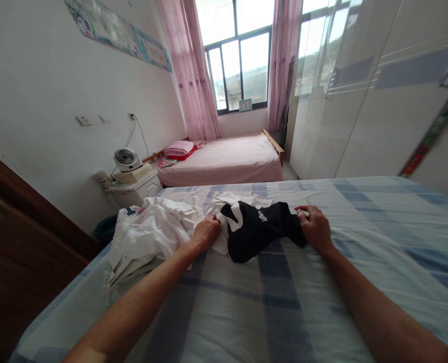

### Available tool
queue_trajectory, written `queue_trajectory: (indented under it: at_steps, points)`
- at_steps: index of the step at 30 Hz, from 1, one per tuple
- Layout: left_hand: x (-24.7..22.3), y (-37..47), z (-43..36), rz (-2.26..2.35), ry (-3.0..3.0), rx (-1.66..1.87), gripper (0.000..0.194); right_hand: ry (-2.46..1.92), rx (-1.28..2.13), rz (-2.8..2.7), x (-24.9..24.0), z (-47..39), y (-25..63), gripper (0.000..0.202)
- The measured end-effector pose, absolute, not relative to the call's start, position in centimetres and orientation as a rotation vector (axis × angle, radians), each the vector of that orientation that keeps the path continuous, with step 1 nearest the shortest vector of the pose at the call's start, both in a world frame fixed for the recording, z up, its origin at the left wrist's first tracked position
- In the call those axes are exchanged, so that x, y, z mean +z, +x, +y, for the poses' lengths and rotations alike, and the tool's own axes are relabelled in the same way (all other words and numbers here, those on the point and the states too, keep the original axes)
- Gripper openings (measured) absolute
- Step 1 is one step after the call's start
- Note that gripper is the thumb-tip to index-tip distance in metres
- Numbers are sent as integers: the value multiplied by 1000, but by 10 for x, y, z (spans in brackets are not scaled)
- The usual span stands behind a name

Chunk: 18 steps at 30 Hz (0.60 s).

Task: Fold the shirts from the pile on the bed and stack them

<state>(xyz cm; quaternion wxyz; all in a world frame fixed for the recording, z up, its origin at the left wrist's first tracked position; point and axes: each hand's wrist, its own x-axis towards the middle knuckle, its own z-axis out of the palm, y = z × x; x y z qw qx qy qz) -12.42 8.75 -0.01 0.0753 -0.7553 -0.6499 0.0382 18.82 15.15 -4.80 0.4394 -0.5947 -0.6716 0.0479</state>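
Note:
A crumpled black-and-white shirt, with small white lettering on its black part, lies across the bed between my hands. My left hand is closed on its white left side. At the shirt's black right end, my right hand grips the cloth between thumb and fingers. Left of my left hand is a loose heap of white clothes, with some coloured print showing at its far left edge. Folds hide the shirt's full outline.
Under the clothes is a bed with a blue-and-white checked sheet. Beyond it stand a pink-covered bed and a white bedside cabinet bearing a small fan. A glossy wardrobe lines the right; a brown door is at left.

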Motion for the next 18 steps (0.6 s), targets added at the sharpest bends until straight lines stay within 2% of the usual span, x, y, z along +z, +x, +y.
queue_trajectory:
  at_steps: [4,7,11,13,16,18]
  points:
    - [-15,-123,98,-1943,-2255,90,27,-1301,86,-1892,-30,138,165,32]
    - [-3,-127,97,-1874,-2282,64,26,-1281,15,-2167,-28,133,148,20]
    - [49,-125,97,-1772,-2269,-44,26,-1300,1,-2119,-1,139,145,19]
    - [86,-127,97,-1730,-2186,-192,26,-1251,-77,-1857,32,142,151,20]
    - [131,-136,98,-1697,-1855,-617,29,-1140,-249,-1483,81,141,164,26]
    - [145,-146,99,-1730,-1779,-673,30,-1163,-311,-1433,98,140,171,30]
